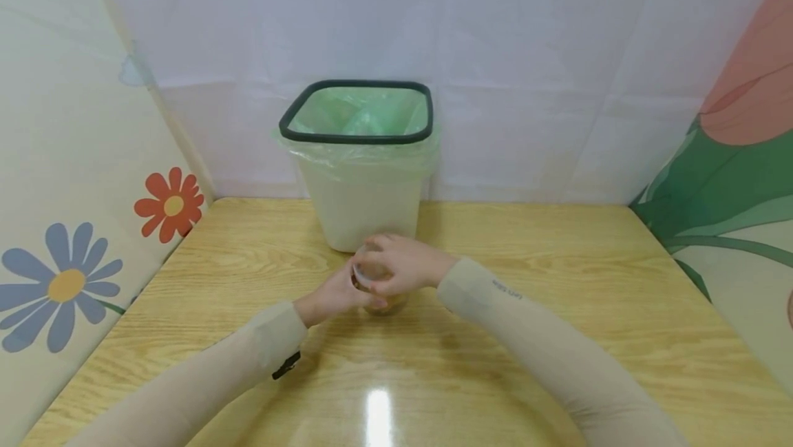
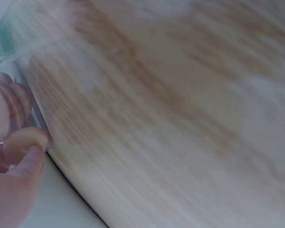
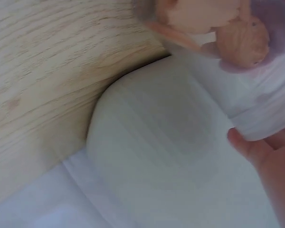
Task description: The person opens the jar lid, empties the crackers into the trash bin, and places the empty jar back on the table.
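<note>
A clear plastic jar (image 1: 389, 306) with round brown biscuits (image 3: 244, 42) inside stands between the two hands, in front of the bin. My left hand (image 1: 337, 290) grips its side from the left. In the left wrist view, the left hand's thumb (image 2: 32, 159) presses close to a tan round piece at the jar's edge. My right hand (image 1: 411, 264) reaches over from the right, its fingers curved round the jar's top end. In the right wrist view, the right hand (image 3: 270, 154) holds the pale, see-through end of the jar.
Right behind the hands stands a white bin (image 1: 372, 199) with a black rim (image 1: 356, 138) and a pale green bag liner (image 1: 322, 151) folded over it. The wooden table (image 1: 557, 275) meets a white cloth (image 1: 526, 89) at the back. Flower-patterned panels (image 1: 68, 158) flank it.
</note>
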The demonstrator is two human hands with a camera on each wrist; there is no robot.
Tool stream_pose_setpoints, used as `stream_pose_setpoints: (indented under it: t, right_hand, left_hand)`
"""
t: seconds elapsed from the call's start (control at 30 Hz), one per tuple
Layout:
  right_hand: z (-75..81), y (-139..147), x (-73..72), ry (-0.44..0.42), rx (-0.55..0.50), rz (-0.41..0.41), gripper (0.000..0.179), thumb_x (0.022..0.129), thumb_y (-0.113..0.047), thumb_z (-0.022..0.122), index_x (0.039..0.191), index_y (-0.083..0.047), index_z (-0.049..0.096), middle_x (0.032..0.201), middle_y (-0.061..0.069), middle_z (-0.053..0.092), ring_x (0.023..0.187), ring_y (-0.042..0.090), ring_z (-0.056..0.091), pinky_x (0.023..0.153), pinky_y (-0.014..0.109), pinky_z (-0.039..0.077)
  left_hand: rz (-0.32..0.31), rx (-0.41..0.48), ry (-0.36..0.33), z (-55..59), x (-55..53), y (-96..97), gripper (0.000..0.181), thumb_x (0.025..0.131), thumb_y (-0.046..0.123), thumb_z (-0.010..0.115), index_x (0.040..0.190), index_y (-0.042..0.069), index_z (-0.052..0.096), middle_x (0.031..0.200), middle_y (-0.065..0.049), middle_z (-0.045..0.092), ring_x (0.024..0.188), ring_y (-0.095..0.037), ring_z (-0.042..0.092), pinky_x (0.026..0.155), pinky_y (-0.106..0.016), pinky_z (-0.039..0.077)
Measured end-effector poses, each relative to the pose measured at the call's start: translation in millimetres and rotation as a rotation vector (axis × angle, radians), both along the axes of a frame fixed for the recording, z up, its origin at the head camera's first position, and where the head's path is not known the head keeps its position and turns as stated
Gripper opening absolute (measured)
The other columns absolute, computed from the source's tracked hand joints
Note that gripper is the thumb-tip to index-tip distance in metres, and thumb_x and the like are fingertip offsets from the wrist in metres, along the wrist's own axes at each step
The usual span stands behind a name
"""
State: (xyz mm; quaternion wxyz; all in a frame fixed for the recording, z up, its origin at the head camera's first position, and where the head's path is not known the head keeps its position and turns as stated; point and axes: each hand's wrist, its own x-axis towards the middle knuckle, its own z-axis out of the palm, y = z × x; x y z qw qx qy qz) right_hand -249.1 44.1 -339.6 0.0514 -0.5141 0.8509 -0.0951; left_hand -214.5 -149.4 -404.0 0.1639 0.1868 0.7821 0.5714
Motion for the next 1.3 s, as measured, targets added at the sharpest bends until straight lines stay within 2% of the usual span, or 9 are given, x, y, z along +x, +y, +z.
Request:
stream_pose_setpoints:
  t: [0.13, 0.23, 0.33, 0.47, 0.6, 0.8, 0.97, 1.1, 1.3]
  right_hand:
    - [-0.9, 2, -3.9, -0.008, -0.022, 0.060, 0.054, 0.091, -0.028, 0.061, 0.143, -0.011, 0.055, 0.151, 0.026, 0.042, 0.139, 0.041, 0.042, 0.116, 0.052, 0.034]
    - [-0.3, 4, -3.4, -0.015, -0.015, 0.073, 0.058, 0.091, -0.028, 0.059, 0.145, -0.010, 0.053, 0.153, 0.027, 0.040, 0.142, 0.042, 0.039, 0.117, 0.053, 0.032]
    - [1.4, 3, 0.3, -0.032, 0.020, 0.029, 0.058, 0.093, -0.030, 0.057, 0.148, -0.012, 0.049, 0.158, 0.024, 0.034, 0.147, 0.041, 0.031, 0.119, 0.057, 0.025]
    - [2.8, 0, 7.5, -0.079, 0.049, -0.086, 0.053, 0.100, -0.038, 0.055, 0.149, -0.019, 0.048, 0.164, 0.016, 0.027, 0.151, 0.040, 0.020, 0.117, 0.067, 0.017]
    - [1.5, -4, 11.9, -0.092, 0.032, -0.139, 0.051, 0.102, -0.044, 0.055, 0.147, -0.020, 0.050, 0.164, 0.015, 0.026, 0.151, 0.041, 0.020, 0.115, 0.070, 0.021]
    - [-2.6, -6, 9.7, -0.066, -0.031, -0.081, 0.047, 0.100, -0.033, 0.063, 0.141, -0.014, 0.055, 0.158, 0.021, 0.035, 0.146, 0.043, 0.030, 0.115, 0.063, 0.029]
    - [-6.5, -3, 4.5, -0.040, -0.057, -0.019, 0.045, 0.100, -0.029, 0.062, 0.140, -0.011, 0.055, 0.156, 0.022, 0.039, 0.145, 0.041, 0.033, 0.116, 0.060, 0.029]
    - [-9.0, -1, 2.4, -0.017, -0.063, 0.014, 0.046, 0.099, -0.030, 0.061, 0.141, -0.011, 0.054, 0.155, 0.021, 0.040, 0.144, 0.038, 0.034, 0.114, 0.061, 0.032]
    - [-10.4, -2, 1.0, 0.001, -0.066, 0.016, 0.049, 0.098, -0.030, 0.062, 0.142, -0.012, 0.053, 0.154, 0.019, 0.042, 0.144, 0.036, 0.036, 0.114, 0.058, 0.033]
  left_hand:
    - [0.012, -0.011, 0.005, -0.3, 0.6, -0.4, 0.083, 0.084, 0.010, 0.082, 0.150, 0.002, 0.032, 0.143, -0.018, 0.051, 0.126, -0.029, 0.051, 0.105, -0.041, 0.044]
    - [0.019, -0.032, 0.008, 0.8, 1.5, -0.3, 0.086, 0.083, 0.012, 0.082, 0.152, 0.003, 0.031, 0.147, -0.017, 0.049, 0.131, -0.031, 0.049, 0.108, -0.046, 0.042]
    - [0.017, -0.044, 0.005, 2.5, 1.9, 0.6, 0.089, 0.084, 0.012, 0.082, 0.155, 0.004, 0.028, 0.154, -0.016, 0.042, 0.138, -0.034, 0.043, 0.112, -0.051, 0.037]
    - [0.004, -0.047, -0.006, 5.7, 2.5, 1.4, 0.094, 0.085, 0.011, 0.080, 0.158, 0.005, 0.021, 0.159, -0.014, 0.035, 0.143, -0.035, 0.036, 0.116, -0.054, 0.031]
    - [-0.018, -0.042, -0.012, 7.3, 2.9, 0.5, 0.099, 0.086, 0.010, 0.079, 0.160, 0.005, 0.013, 0.158, -0.014, 0.038, 0.144, -0.034, 0.034, 0.118, -0.056, 0.027]
    - [-0.036, -0.044, -0.004, 5.4, 3.9, -1.2, 0.102, 0.087, 0.013, 0.078, 0.161, 0.008, 0.007, 0.165, -0.013, 0.023, 0.148, -0.035, 0.027, 0.119, -0.059, 0.024]
    - [-0.024, -0.022, -0.021, 4.2, 3.4, -0.9, 0.100, 0.087, 0.011, 0.077, 0.161, 0.009, 0.010, 0.163, -0.014, 0.027, 0.143, -0.034, 0.035, 0.115, -0.055, 0.032]
    - [-0.019, -0.033, 0.001, 2.5, 2.6, -0.2, 0.100, 0.087, 0.008, 0.077, 0.161, 0.009, 0.010, 0.163, -0.012, 0.028, 0.138, -0.031, 0.041, 0.110, -0.049, 0.039]
    - [-0.027, -0.025, 0.020, 1.5, 2.0, -1.1, 0.100, 0.088, 0.008, 0.077, 0.161, 0.009, 0.009, 0.166, -0.011, 0.021, 0.144, -0.032, 0.033, 0.114, -0.054, 0.033]
